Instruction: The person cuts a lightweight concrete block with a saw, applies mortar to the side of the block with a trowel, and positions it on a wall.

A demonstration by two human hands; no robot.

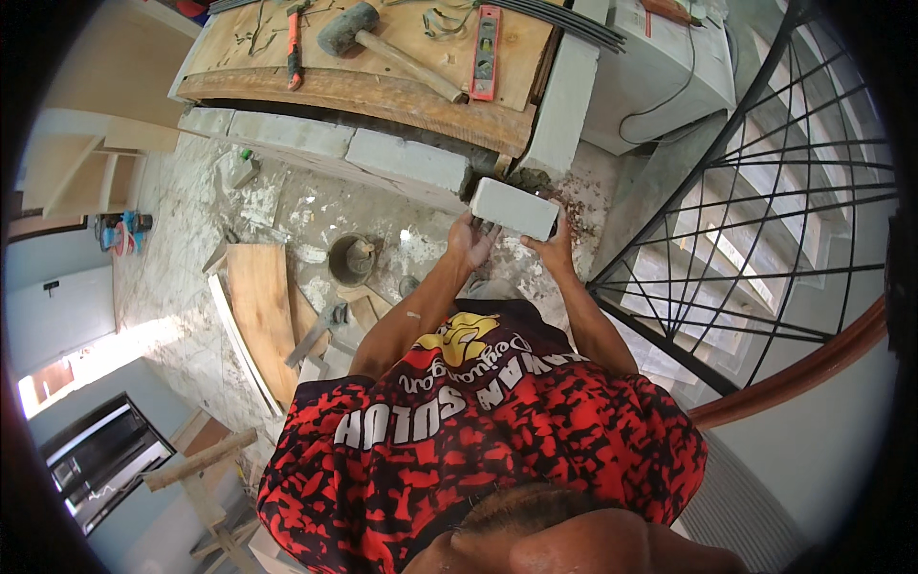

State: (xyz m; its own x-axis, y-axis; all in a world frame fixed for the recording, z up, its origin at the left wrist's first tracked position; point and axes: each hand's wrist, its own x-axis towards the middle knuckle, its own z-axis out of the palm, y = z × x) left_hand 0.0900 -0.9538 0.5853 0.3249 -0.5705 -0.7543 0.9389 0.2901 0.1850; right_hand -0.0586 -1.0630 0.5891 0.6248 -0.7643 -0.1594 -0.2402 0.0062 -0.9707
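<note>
Wooden board (335,77) lay beyond a row of pale blocks (287,137). White block (513,209) was just beside the row's right end. My right hand (552,251) pinched its right end; my left hand (469,243) met its near left side, closure indeterminable.

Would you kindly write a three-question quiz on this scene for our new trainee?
1. True or false: the right hand grips one end of the pale block.
2. The brown handrail is on which side of the person?
a) left
b) right
3. Complete: on the wooden board, the tool between the orange-handled tool and the red spirit level is a ____.

Key: 1 true; 2 b; 3 mallet.
</note>
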